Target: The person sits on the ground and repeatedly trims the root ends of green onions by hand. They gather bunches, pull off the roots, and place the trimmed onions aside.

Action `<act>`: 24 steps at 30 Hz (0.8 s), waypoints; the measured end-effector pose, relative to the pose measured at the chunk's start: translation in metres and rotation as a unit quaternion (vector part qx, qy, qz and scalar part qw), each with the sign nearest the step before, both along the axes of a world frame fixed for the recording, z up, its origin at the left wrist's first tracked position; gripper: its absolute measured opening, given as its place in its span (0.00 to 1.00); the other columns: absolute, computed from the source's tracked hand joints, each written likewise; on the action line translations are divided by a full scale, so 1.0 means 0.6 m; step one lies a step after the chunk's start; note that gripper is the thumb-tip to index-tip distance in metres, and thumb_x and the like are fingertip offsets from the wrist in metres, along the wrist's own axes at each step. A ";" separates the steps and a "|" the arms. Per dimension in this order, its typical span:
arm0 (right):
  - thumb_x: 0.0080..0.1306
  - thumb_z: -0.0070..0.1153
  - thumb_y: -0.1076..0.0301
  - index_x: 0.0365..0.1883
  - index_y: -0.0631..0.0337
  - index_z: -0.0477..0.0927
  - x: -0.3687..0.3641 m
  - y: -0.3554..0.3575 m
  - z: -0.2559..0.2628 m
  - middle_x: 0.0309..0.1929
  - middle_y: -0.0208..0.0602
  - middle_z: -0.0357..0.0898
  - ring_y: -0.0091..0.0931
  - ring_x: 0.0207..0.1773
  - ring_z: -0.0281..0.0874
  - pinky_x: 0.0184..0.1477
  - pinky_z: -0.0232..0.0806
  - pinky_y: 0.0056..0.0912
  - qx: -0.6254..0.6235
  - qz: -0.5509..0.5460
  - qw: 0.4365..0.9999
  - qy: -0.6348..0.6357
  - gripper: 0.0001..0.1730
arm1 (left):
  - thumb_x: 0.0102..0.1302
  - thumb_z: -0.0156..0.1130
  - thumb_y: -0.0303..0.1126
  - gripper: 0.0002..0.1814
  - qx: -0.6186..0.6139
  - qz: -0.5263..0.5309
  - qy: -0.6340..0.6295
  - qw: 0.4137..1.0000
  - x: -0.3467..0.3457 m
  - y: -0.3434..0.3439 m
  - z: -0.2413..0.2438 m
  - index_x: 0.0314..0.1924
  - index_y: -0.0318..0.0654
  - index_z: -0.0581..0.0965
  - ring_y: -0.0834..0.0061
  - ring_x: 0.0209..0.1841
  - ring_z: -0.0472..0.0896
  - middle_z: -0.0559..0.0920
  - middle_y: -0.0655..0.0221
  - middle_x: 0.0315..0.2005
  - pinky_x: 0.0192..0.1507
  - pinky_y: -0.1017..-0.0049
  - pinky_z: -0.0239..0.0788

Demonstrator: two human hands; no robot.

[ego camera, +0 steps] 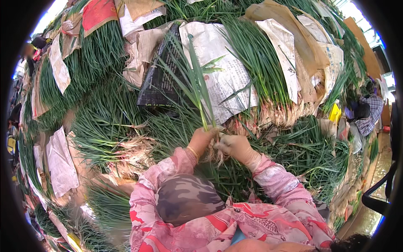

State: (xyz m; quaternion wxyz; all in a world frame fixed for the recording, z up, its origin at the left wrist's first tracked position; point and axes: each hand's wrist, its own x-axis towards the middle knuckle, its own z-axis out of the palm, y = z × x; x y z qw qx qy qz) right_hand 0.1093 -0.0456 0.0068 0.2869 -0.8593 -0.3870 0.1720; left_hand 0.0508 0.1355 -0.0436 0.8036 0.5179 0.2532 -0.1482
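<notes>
My left hand [202,140], in a pale glove, is closed around the lower stems of a few green onions [197,94]. Their long leaves rise away from me over a printed white sack. Close beside it, my right hand [236,147], gloved too, has its fingers bent in at the root end of the stalks. Pale stringy roots [215,157] hang below and between both hands. Whether the right fingers pinch a stem or the roots is hidden. Loose green leaves [229,176] lie under my hands, before my knee in camouflage cloth [189,198].
At my left lies a pile of green onions [104,126] with its roots towards me. Ahead are a printed white sack [220,69], a black sack [167,75] and an aligned bundle [264,69]. Loose greens [302,151] cover the right. A person in a checked shirt [371,110] sits far right.
</notes>
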 end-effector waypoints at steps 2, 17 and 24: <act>0.69 0.61 0.52 0.34 0.56 0.84 0.031 0.004 -0.018 0.28 0.42 0.81 0.40 0.31 0.83 0.36 0.74 0.41 0.066 -0.098 0.993 -0.009 0.16 | 0.74 0.62 0.36 0.12 -0.010 0.001 -0.017 1.000 0.004 0.000 0.015 0.46 0.33 0.83 0.80 0.21 0.80 0.87 0.69 0.31 0.23 0.81 0.68; 0.80 0.49 0.57 0.48 0.61 0.84 0.054 0.011 -0.027 0.22 0.26 0.75 0.18 0.19 0.67 0.22 0.60 0.21 0.373 -0.258 0.788 0.416 0.18 | 0.82 0.45 0.40 0.20 -0.252 0.036 -0.052 0.966 -0.016 -0.011 0.074 0.39 0.34 0.79 0.80 0.13 0.67 0.74 0.73 0.16 0.17 0.80 0.59; 0.76 0.57 0.55 0.45 0.57 0.85 0.007 0.038 -0.019 0.31 0.28 0.82 0.18 0.31 0.74 0.37 0.68 0.22 0.347 -0.228 0.759 0.501 0.15 | 0.77 0.56 0.44 0.18 -0.198 -0.063 -0.036 0.978 -0.031 -0.016 0.096 0.40 0.35 0.79 0.83 0.13 0.66 0.74 0.76 0.16 0.17 0.81 0.57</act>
